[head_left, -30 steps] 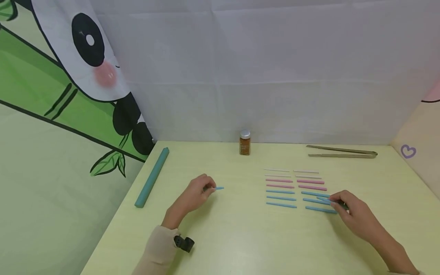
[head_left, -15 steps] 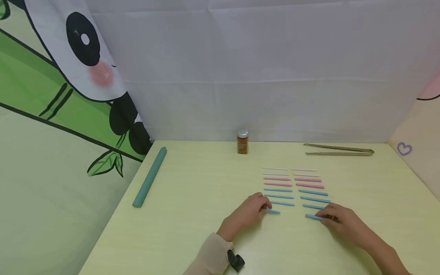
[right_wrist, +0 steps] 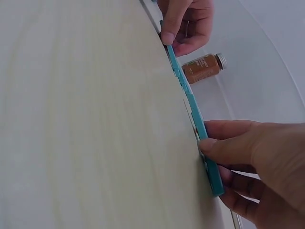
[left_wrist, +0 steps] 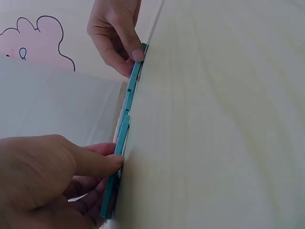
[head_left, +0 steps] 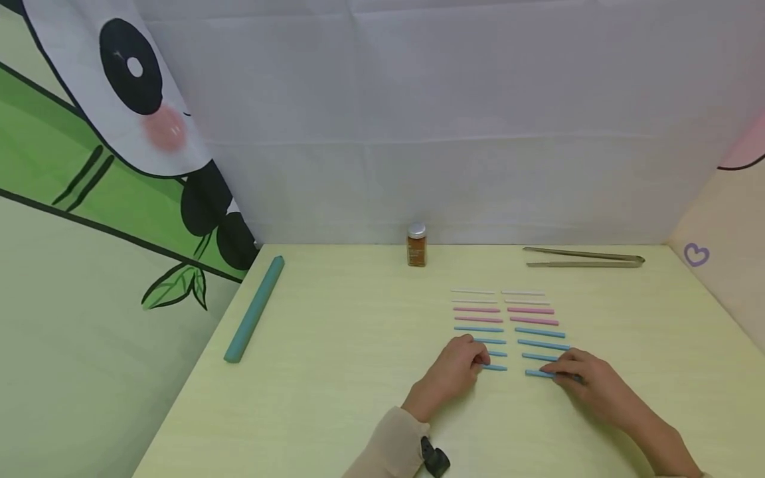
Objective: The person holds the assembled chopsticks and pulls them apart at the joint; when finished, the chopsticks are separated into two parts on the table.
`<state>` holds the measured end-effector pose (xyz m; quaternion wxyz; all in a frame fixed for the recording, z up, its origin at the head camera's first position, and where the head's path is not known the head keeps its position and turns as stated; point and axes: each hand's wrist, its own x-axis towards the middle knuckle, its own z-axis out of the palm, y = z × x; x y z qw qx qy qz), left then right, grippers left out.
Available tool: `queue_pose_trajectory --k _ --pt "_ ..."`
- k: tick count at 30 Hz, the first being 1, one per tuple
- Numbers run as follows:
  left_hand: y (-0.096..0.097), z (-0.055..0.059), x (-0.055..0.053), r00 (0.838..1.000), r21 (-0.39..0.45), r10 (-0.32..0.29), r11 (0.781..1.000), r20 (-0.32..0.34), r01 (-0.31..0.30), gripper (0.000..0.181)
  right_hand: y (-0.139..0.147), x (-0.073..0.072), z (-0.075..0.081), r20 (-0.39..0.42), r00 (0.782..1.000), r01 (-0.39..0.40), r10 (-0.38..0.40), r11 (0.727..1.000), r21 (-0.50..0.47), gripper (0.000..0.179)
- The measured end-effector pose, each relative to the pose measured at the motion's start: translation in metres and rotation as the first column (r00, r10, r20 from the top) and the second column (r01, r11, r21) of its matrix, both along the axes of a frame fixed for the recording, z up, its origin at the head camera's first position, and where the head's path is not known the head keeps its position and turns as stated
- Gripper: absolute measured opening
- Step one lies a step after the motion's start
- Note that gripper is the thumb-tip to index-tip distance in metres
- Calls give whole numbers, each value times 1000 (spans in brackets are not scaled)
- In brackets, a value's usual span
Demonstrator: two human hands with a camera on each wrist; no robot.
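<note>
My left hand pinches a slim blue stick between thumb and fingers, low over the table at the front of the left column. At the front of the right column, my right hand pinches another blue stick. Beyond both hands lie two columns of sticks, side by side: blue sticks nearest, then pink sticks, then thin white sticks farthest. The left fingers cover parts of the closest left-hand sticks. Whether the held sticks touch the tabletop, I cannot tell.
A brown jar with a silver lid stands near the back edge. Long gold-coloured tongs lie at the back right. A thick green rod lies along the left edge. A white cloth hangs behind the table.
My left hand has carried its blue stick rightward to the front of the left column. My right hand has drawn its stick toward me, to the front of the right column.
</note>
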<state>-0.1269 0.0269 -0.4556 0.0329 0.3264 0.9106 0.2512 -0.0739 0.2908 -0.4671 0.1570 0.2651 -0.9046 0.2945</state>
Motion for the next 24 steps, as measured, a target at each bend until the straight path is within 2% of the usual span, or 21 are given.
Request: queue_pose_trajectory --k 7,18,21,24 --pt "2 2 4 997 -61 -11 998 -81 6 13 -1 1 2 -32 999 33 -32 998 45 35" --pt "4 4 6 987 -120 -14 993 -159 -5 10 -3 1 4 -31 999 46 -44 996 73 33" --pt "1 8 6 983 -115 -14 993 -182 -8 9 -3 0 9 -37 998 62 -59 994 86 32" --pt "-11 20 3 985 -73 16 997 -174 -29 8 2 -2 19 -9 994 113 -113 990 89 27"
